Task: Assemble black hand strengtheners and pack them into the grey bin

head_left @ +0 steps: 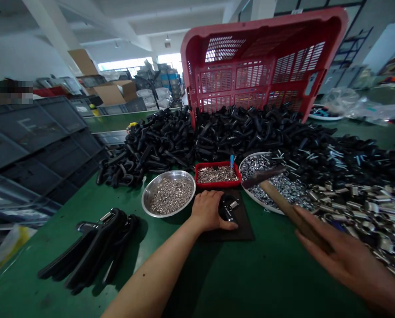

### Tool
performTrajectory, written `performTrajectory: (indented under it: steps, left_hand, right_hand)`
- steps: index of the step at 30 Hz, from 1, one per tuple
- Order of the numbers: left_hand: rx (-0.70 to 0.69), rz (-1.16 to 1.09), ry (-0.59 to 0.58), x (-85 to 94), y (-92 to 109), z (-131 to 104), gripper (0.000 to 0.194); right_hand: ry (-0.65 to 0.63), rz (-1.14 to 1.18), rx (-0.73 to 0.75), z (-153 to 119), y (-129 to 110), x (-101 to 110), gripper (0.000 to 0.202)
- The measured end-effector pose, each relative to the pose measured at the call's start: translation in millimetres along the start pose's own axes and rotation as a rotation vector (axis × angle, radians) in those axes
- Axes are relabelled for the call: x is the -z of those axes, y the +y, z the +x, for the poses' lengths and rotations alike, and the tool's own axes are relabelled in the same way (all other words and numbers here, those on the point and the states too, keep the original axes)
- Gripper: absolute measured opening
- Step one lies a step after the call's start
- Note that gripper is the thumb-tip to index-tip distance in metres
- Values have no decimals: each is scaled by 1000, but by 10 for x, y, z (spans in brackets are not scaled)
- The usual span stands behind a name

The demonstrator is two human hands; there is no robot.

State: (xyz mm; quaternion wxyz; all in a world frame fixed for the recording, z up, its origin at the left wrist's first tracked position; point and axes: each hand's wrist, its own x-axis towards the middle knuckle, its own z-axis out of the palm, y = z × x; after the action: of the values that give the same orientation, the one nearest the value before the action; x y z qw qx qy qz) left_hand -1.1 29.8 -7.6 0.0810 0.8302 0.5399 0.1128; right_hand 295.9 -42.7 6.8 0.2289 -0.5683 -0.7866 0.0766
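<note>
Clock-face places are read from the mat, twelve pointing away from me.

Item: black part [224,203], one, with a small spring and metal fittings. Lies at centre, on the dark mat [247,225], which presumably spares the green table [267,282] from knocks.

Item: hammer [285,205], one, wooden handle, head blurred. Raised at two o'clock, its head towards the mat; held back along the handle, I judge, for swing and to keep my knuckles away from the head.

Stock, within reach: steel bowl [147,190] of tiny metal pieces, ten o'clock; red tray [219,185] of pins, blue-handled tool [232,160] upright in it, near twelve; white plate [263,205] of small metal pieces, one to two; loose metal sleeves [366,207], three. Heaped black pieces [161,141] lie beyond, eleven to two, before a red crate [233,26] tipped on its side. Black handles [91,260], grouped apart at eight to nine, probably to avoid mixing.

Left hand [206,210]: mine, palm low; fingers closed about the part from nine o'clock, thumb stretched along its near side, seemingly to steady it. Forearm enters from seven.

Right hand [350,256]: mine, fingers wrapped round the wooden handle, lifted off the table; forearm enters from four.
</note>
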Motion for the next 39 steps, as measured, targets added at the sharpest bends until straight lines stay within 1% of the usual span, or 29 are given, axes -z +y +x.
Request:
performTrajectory:
  steps: [2,4,6,7,9,11,12,13,16,18,19,21,23,25,26,28,30,31,33,34,35,36,38,39]
  left_hand:
    - [-8,-2,12,-1,-1,-1,97]
    - [0,1,14,-3,-3,-1,97]
    - [11,-1,13,-7,-9,-1,98]
    - [10,-5,12,-9,-14,1,98]
    - [-5,-16,10,-18,-27,4,100]
    - [-13,-21,10,-28,-40,7,101]
    - [-9,-21,13,-33,-45,8,102]
    - [0,-22,18,-36,-48,8,103]
    - [12,-39,31,-34,-50,5,102]
    - [10,-48,27,-24,-52,4,101]
    - [7,-48,19,-18,-53,3,101]
    - [-2,-41,5,-7,-53,-5,102]
    - [-4,-21,13,-1,-36,-34,104]
    - [17,17,76,-4,10,-97,104]
    - [32,41,113,-10,44,-141,100]
    - [59,87,156,-35,118,-239,85]
    - [70,123,136,-76,174,-324,70]
    - [61,138,113,-99,188,-351,66]
    - [22,160,83,-137,184,-364,66]
    - [-6,167,77,-145,170,-354,67]
    - [-30,167,70,-141,153,-335,67]
    - [-46,163,64,-122,136,-312,66]
    - [-54,138,47,-30,115,-264,62]
    - [-48,119,36,42,115,-244,58]
  right_hand:
    - [-7,-43,161,-128,-119,-89,59]
    - [-69,-65,257,-147,-186,-148,61]
    - [-141,-60,285,-98,-223,-157,62]
    - [-150,-56,288,-64,-243,-142,62]
    - [-97,-53,286,3,-302,-94,63]
    - [-1,-55,282,62,-376,-57,64]
    - [26,-55,289,90,-406,-53,64]
    - [23,-54,303,116,-426,-61,64]
    - [-116,-39,362,177,-403,-117,62]
    - [-168,-13,361,183,-341,-132,60]
    - [-163,13,328,175,-307,-122,58]
    - [-151,102,180,150,-244,-65,56]
    - [-158,229,-51,153,-176,25,57]
    - [-159,335,-258,220,-70,119,60]
    - [-151,356,-324,280,9,161,62]
    - [-144,314,-380,428,230,237,63]
    - [-176,164,-343,577,511,301,62]
    - [-194,57,-300,639,650,327,61]
    - [-186,-209,-207,729,861,357,57]
    - [-157,-348,-169,756,906,355,53]
    - [-110,-470,-135,773,898,339,47]
    - [-49,-559,-94,781,833,304,40]
    - [68,-600,49,787,548,178,32]
    - [102,-543,173,793,350,89,34]
